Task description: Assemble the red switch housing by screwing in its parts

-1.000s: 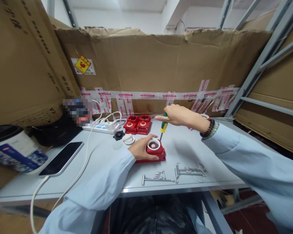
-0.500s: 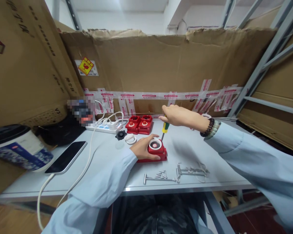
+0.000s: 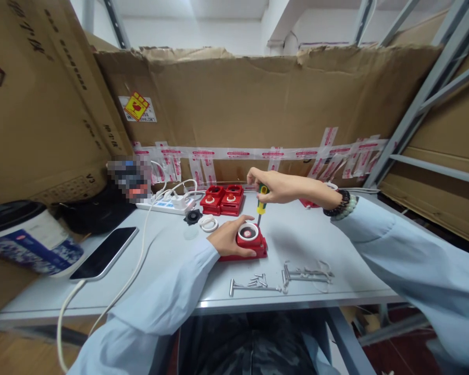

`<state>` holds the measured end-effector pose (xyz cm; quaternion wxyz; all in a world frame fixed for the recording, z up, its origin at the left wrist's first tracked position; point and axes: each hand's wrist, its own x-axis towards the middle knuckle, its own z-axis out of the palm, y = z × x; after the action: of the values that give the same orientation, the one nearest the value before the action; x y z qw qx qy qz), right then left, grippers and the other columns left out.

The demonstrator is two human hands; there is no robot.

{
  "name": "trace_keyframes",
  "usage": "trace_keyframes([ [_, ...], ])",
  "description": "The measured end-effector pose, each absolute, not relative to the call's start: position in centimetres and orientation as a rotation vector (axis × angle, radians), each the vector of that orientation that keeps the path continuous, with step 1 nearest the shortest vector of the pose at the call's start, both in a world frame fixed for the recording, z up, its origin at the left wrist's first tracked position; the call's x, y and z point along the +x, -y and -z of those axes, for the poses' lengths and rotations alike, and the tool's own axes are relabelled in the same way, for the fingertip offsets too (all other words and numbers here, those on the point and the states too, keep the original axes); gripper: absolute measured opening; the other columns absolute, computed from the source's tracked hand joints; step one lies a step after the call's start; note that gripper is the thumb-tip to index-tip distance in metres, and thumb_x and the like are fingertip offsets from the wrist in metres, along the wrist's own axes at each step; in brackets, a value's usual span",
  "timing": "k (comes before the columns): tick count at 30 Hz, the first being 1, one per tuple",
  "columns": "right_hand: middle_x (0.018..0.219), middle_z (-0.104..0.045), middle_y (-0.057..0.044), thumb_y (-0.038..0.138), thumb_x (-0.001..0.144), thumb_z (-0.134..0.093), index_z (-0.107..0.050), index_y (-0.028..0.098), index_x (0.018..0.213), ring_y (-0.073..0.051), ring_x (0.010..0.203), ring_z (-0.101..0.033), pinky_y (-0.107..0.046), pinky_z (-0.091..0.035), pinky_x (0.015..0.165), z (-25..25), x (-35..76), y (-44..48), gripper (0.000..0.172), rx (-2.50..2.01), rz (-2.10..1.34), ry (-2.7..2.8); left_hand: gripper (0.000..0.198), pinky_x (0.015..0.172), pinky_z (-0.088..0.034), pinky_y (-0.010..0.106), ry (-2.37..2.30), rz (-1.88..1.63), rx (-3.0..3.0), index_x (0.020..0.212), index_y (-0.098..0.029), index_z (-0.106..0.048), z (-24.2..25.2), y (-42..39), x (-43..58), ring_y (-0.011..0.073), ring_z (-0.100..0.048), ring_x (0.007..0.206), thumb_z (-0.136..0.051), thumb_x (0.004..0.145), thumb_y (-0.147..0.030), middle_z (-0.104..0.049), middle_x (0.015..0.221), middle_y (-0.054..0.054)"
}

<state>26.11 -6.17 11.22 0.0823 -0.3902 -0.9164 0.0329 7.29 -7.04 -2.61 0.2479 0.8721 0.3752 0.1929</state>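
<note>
Red box [image 3: 254, 251] on the pale worktop [image 3: 172, 255], near the middle, in front of the person. White ring [image 3: 248, 224] on its raised top, dark centre inside the ring.

Left hand [image 3: 230, 238] clasped around the box's left side, thumb along the near face, a finger reaching over the far side. Right hand [image 3: 273, 186] above and beyond the box, pinching the handle of a screwdriver [image 3: 262, 207], green and yellow. Tool nearly upright, slightly tilted, shaft running down to the box's far right corner. Tip too small to make out; cannot tell whether it sits on a screw. Dark and pale bead bracelets [image 3: 341, 203] on the right wrist.

Behind the box, slightly left: two more red units [image 3: 222, 200] side by side. Nearer, left of the box: black round part [image 3: 193, 216], white rings [image 3: 208, 224] lying together, a clear disc [image 3: 190, 233]. Another red piece [image 3: 309, 203] partly hidden behind the right forearm.

Near edge: loose screws [image 3: 258, 280], a long T-shaped metal rod [image 3: 254, 288] just beside them, more rods [image 3: 307, 274] bundled to the right. Far left: phone [image 3: 105, 253] with white cable, large lidded tub [image 3: 31, 239], power strip [image 3: 166, 205] behind.
</note>
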Motion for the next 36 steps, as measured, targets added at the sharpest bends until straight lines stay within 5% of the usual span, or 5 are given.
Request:
trace_keyframes([
  [7, 0.081, -0.058, -0.006, 0.033, 0.078, -0.052, -0.045, 0.018, 0.095, -0.018, 0.067, -0.051, -0.028, -0.033, 0.055, -11.0, 25.6, 6.6, 0.024, -1.462, 0.057, 2.597, 0.087, 0.087, -0.044, 0.038, -1.001, -0.536, 2.367, 0.13, -0.023, -0.036, 2.7, 7.0, 7.3, 0.0285, -0.06, 0.099, -0.074, 0.057, -0.05, -0.065, 0.105, 0.007],
  [14, 0.097, -0.056, -0.005, 0.009, 0.062, -0.057, -0.039, 0.021, 0.101, -0.016, 0.08, -0.052, -0.025, -0.038, 0.063, -11.6, 25.9, 6.7, 0.044, -1.137, -0.217, 2.743, 0.086, 0.087, -0.045, 0.038, -1.002, -0.525, 2.363, 0.13, -0.024, -0.035, 2.6, 7.0, 7.3, 0.0275, -0.061, 0.098, -0.074, 0.058, -0.05, -0.065, 0.103, 0.005],
  [25, 0.092, -0.058, -0.005, 0.016, 0.062, -0.062, -0.041, 0.018, 0.106, -0.016, 0.075, -0.05, -0.026, -0.037, 0.061, -10.9, 26.1, 6.4, 0.05, -1.26, -0.099, 2.569, 0.087, 0.087, -0.045, 0.038, -1.021, -0.525, 2.387, 0.13, -0.023, -0.035, 2.9, 6.9, 7.2, 0.0281, -0.06, 0.099, -0.074, 0.058, -0.052, -0.064, 0.105, 0.007],
  [31, 0.072, -0.057, -0.003, 0.033, 0.074, -0.059, -0.052, 0.017, 0.076, -0.013, 0.064, -0.047, -0.025, -0.032, 0.056, -10.7, 26.0, 6.4, 0.018, -1.286, -0.069, 2.591, 0.086, 0.086, -0.045, 0.038, -1.015, -0.534, 2.388, 0.129, -0.024, -0.035, 2.9, 6.9, 7.2, 0.0279, -0.06, 0.098, -0.074, 0.058, -0.051, -0.064, 0.104, 0.006],
  [36, 0.082, -0.059, -0.004, 0.02, 0.072, -0.056, -0.051, 0.017, 0.088, -0.012, 0.065, -0.047, -0.025, -0.032, 0.057, -10.5, 25.5, 6.4, 0.017, -1.297, -0.071, 2.538, 0.086, 0.086, -0.045, 0.038, -1.009, -0.527, 2.384, 0.129, -0.023, -0.034, 2.9, 6.9, 7.3, 0.0274, -0.06, 0.098, -0.074, 0.058, -0.051, -0.064, 0.104, 0.006],
])
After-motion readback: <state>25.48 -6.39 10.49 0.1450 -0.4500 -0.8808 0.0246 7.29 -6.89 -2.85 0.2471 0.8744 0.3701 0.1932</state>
